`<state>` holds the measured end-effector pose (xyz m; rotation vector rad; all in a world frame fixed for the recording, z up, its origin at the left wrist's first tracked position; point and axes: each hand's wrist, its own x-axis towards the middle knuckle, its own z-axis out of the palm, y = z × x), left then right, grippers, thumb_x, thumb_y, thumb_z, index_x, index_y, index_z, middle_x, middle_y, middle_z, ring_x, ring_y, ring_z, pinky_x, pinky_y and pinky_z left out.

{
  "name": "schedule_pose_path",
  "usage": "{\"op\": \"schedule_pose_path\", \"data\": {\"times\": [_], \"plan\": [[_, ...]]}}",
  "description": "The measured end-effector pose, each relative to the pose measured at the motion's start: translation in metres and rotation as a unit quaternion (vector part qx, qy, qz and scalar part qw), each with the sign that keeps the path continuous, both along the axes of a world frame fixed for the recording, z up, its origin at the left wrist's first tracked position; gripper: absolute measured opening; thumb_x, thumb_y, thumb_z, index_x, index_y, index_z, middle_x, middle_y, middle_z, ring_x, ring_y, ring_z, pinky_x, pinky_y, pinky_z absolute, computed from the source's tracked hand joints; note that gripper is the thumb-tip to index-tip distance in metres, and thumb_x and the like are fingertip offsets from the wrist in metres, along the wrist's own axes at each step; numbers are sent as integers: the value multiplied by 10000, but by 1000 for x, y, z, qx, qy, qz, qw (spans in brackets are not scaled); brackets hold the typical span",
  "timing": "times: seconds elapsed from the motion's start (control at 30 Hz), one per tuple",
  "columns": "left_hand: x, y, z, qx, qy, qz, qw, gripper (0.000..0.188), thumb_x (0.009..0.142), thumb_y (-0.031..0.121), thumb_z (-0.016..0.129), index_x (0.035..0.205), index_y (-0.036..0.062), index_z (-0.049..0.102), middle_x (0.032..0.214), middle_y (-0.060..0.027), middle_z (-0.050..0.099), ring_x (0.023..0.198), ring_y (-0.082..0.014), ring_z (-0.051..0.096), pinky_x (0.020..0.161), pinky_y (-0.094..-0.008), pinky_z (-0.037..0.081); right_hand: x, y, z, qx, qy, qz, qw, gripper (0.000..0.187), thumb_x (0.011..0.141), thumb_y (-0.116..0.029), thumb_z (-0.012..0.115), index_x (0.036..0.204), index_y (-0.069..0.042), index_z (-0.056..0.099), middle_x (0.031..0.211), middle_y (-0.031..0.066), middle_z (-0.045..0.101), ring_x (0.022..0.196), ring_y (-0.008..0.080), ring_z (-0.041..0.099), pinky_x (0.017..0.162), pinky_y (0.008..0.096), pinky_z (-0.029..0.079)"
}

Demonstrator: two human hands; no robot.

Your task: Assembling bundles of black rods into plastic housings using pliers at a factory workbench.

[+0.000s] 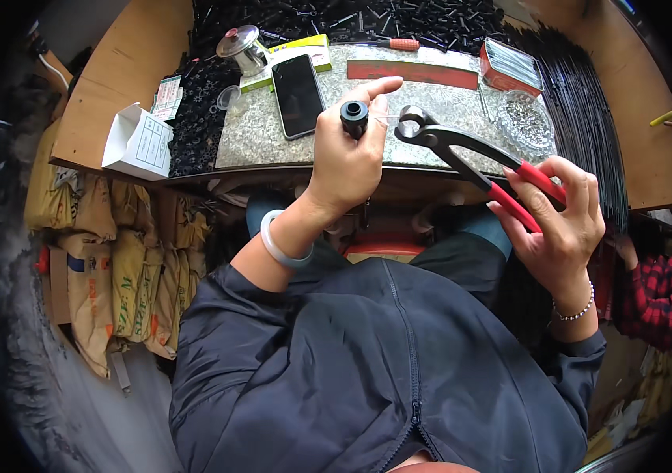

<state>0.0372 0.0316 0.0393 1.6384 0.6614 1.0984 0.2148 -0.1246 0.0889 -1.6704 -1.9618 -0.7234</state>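
My left hand (344, 169) is closed around a small black tubular part (354, 118). The part's round, hollow end faces up, and the index finger stretches out past it. From the right, my right hand (563, 225) grips a pair of end-cutting pincers (462, 150) by the red handles, which stand apart. Their dark jaws are just right of my left fingertips, above the speckled stone slab (253, 150). A thin pale line, perhaps a needle or wire, shows between the left fingers and the jaws; its ends are hard to make out.
On the slab lie a phone (299, 96), a red bar (411, 73), an orange-handled tool (403, 45), a glass dish (524, 122) and a red box (511, 67). Black parts (336, 20) heap behind. Long black rods (580, 102) lie right, a white box (137, 143) left.
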Motion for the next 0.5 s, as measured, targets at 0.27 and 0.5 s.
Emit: {"op": "schedule_pose_path", "data": {"times": [0.27,0.5], "plan": [[-2,-4,2,-13,-8,-24,1000,267,945,115,430,1130,-4,581,530,94,413,423,27,293,382,-169,212,-7,-1,-2,17,-57,10,998,245,669,-243,739,854,-100,663,923,36,574,740,197,538,602,290,447],[-7,-11,7,-23,-19,-79,996,304,951,168,448,1149,-33,560,529,111,375,451,38,298,405,-167,217,10,-9,-10,-332,349,177,858,129,829,-97,588,759,-7,526,747,159,605,602,247,615,540,322,490]]}}
